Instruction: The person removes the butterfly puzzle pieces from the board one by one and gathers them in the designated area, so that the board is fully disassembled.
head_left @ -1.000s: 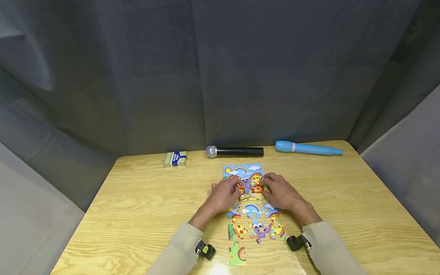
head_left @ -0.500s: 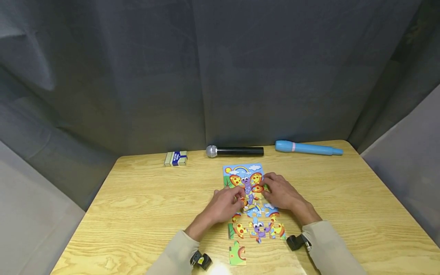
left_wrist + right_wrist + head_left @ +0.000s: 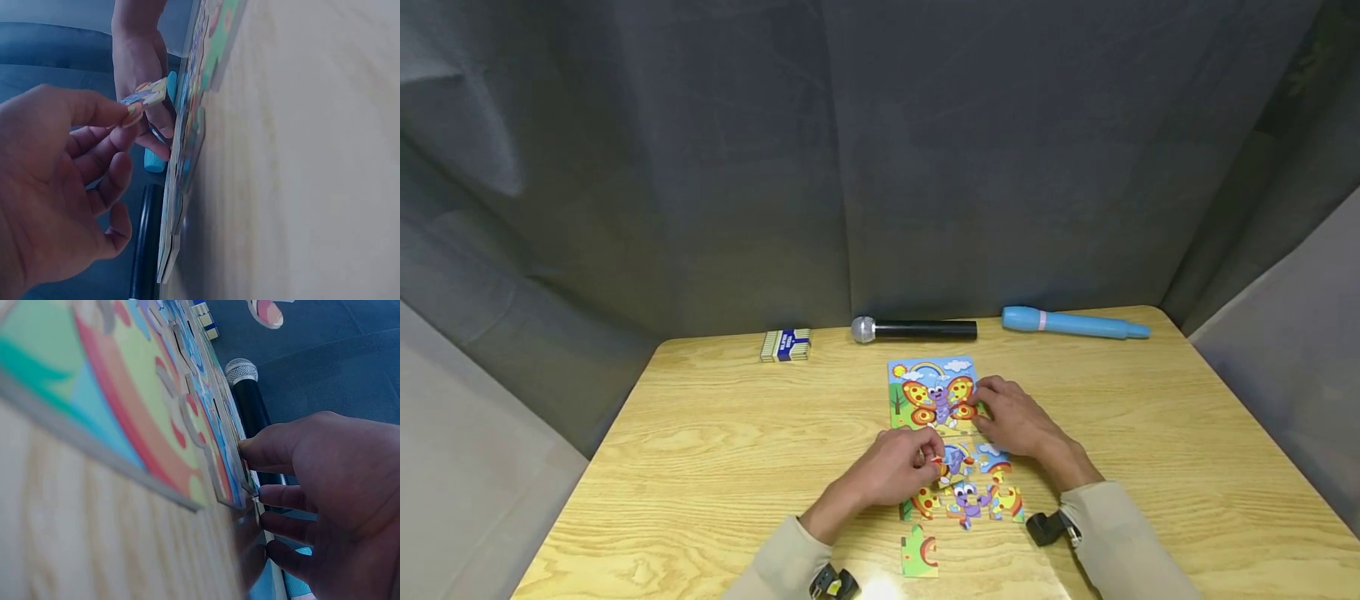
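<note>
My left hand (image 3: 891, 467) pinches a colourful jigsaw puzzle piece (image 3: 150, 94) between thumb and forefinger, raised and tilted above the loose pieces. Several puzzle pieces lie in rows nearer me, among them a purple butterfly-face piece (image 3: 967, 498) and a rainbow-and-cloud piece (image 3: 992, 458). A green corner piece (image 3: 919, 554) lies alone below them. Beyond is the butterfly picture board (image 3: 917, 371), flat on the table. At its right edge rests my right hand (image 3: 1015, 421), fingertips touching it and fingers loosely bent. My left hand partly covers the left-hand pieces.
A black microphone (image 3: 925, 330) lies along the back of the wooden table (image 3: 737, 467), with a blue wand-like tube (image 3: 1075, 323) to its right. To its left is a small striped bundle with a blue band (image 3: 786, 344). A dark curtain (image 3: 737, 167) stands behind.
My left hand has drawn back toward me from the picture board, carrying the puzzle piece above the loose rows. The whole board picture now shows more fully. My right hand has stayed put.
</note>
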`<state>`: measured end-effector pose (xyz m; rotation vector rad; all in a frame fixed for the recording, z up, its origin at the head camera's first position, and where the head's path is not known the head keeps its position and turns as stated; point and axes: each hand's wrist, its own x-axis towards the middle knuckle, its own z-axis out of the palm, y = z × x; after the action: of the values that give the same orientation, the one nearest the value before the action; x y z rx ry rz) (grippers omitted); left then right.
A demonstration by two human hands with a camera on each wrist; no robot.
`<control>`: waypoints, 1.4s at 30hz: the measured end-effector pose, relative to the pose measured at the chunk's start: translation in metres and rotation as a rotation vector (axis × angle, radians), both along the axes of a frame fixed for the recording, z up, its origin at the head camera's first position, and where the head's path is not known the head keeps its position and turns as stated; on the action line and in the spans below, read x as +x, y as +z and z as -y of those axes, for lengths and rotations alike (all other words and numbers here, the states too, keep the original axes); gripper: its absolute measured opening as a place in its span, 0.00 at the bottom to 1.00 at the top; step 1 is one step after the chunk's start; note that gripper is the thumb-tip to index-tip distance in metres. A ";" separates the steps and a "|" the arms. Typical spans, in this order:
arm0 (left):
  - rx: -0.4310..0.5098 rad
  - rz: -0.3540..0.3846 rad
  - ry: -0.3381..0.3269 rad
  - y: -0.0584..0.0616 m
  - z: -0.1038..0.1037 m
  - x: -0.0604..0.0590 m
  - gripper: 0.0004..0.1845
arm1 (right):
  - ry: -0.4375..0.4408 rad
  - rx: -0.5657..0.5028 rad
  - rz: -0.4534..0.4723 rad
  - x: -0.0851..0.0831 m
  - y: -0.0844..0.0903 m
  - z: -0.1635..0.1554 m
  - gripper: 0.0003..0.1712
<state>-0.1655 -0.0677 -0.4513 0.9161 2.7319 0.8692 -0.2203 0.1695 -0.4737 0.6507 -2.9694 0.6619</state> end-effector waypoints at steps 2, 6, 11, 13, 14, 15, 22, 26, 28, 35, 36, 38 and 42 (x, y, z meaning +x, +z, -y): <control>0.009 0.008 -0.041 0.000 0.000 0.001 0.04 | 0.000 -0.003 0.001 0.000 -0.001 0.000 0.14; 0.007 0.018 -0.114 0.001 -0.001 0.004 0.05 | -0.006 -0.010 0.003 0.000 -0.003 -0.001 0.13; -0.019 0.012 -0.167 0.002 -0.003 0.007 0.04 | -0.006 -0.009 -0.007 -0.001 -0.003 -0.001 0.13; -0.021 0.027 -0.186 0.003 -0.003 0.008 0.04 | -0.006 -0.010 -0.006 -0.002 -0.002 -0.001 0.14; -0.019 0.041 -0.196 0.003 -0.003 0.008 0.04 | -0.006 -0.010 -0.003 -0.002 -0.002 -0.001 0.14; -0.019 0.052 -0.205 0.004 -0.003 0.008 0.03 | -0.006 -0.009 0.000 -0.003 -0.001 -0.001 0.14; -0.042 0.061 -0.272 0.005 -0.003 0.011 0.03 | -0.002 -0.009 0.004 -0.003 -0.001 -0.001 0.13; -0.074 0.073 -0.310 0.005 -0.004 0.015 0.04 | -0.007 -0.014 0.010 -0.002 -0.002 -0.001 0.13; -0.105 0.073 -0.321 0.004 -0.005 0.018 0.04 | -0.011 -0.016 0.016 -0.001 -0.002 -0.001 0.13; -0.199 -0.035 -0.307 0.005 -0.009 0.029 0.05 | -0.015 -0.015 0.034 -0.001 -0.001 -0.002 0.14; -0.208 -0.049 -0.298 0.005 -0.010 0.031 0.05 | -0.017 -0.015 0.036 -0.001 -0.001 -0.002 0.14; -0.226 -0.070 -0.275 0.005 -0.011 0.036 0.06 | -0.019 -0.018 0.038 -0.001 -0.001 -0.001 0.14; -0.245 -0.064 -0.225 0.005 -0.013 0.043 0.07 | -0.025 -0.019 0.041 -0.002 -0.001 -0.001 0.13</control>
<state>-0.1226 -0.0546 -0.4460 1.1842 2.6408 0.4618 -0.2219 0.1703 -0.4747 0.6054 -2.9999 0.7093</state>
